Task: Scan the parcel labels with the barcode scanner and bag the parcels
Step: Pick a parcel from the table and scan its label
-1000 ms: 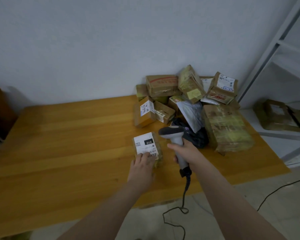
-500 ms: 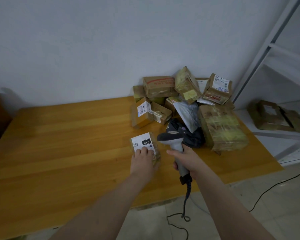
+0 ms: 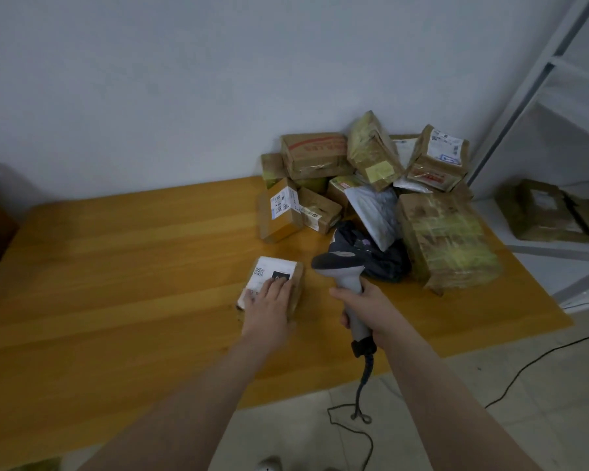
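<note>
A small brown parcel (image 3: 298, 283) with a white label (image 3: 264, 271) lies on the wooden table (image 3: 116, 266). My left hand (image 3: 269, 305) rests flat on top of it, fingers straight over the label. To its right my right hand (image 3: 368, 307) grips the handle of a grey barcode scanner (image 3: 340, 263), whose dark head points left toward the parcel. The scanner's cable (image 3: 361, 385) hangs down to the floor.
A heap of taped cardboard parcels (image 3: 371, 185) and a dark bag (image 3: 385, 256) fill the table's back right corner against the wall. A large wrapped parcel (image 3: 446, 239) sits at the right edge. A white metal shelf (image 3: 558, 212) with flattened boxes stands to the right.
My left hand has slid forward over the parcel's label, now covering more of it. The scanner stays gripped in my right hand beside the parcel.
</note>
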